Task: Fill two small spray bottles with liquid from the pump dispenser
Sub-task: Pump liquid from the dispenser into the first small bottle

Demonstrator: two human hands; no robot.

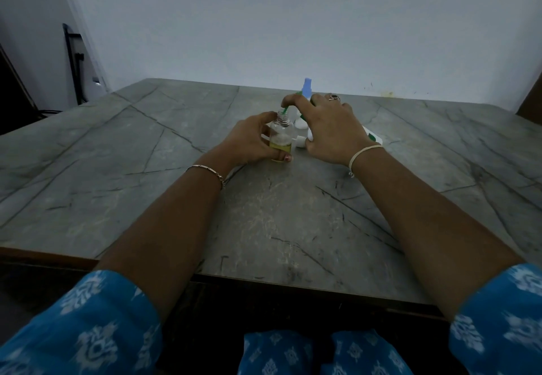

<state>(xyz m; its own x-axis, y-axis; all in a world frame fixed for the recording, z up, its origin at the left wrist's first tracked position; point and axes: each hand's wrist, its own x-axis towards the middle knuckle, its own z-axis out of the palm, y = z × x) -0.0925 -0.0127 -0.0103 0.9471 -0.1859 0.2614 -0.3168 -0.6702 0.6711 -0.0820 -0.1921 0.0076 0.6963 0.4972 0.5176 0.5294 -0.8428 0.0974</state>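
A small clear spray bottle (281, 137) stands uncapped on the grey table (176, 154), with yellowish liquid in its lower part. My left hand (252, 140) grips it from the left side. My right hand (331, 128) rests over the white and green pump dispenser (372, 137), which is mostly hidden under the hand. Its green nozzle (286, 109) points into the bottle's neck. Behind the right hand stands a second small bottle (306, 88) with a blue spray cap. A white spray head (300, 141) lies on the table between my hands.
A pale wall rises behind the table's far edge. The table's dark front edge (293, 283) runs just above my lap. A dark folded frame (74, 60) leans in the corner at the far left.
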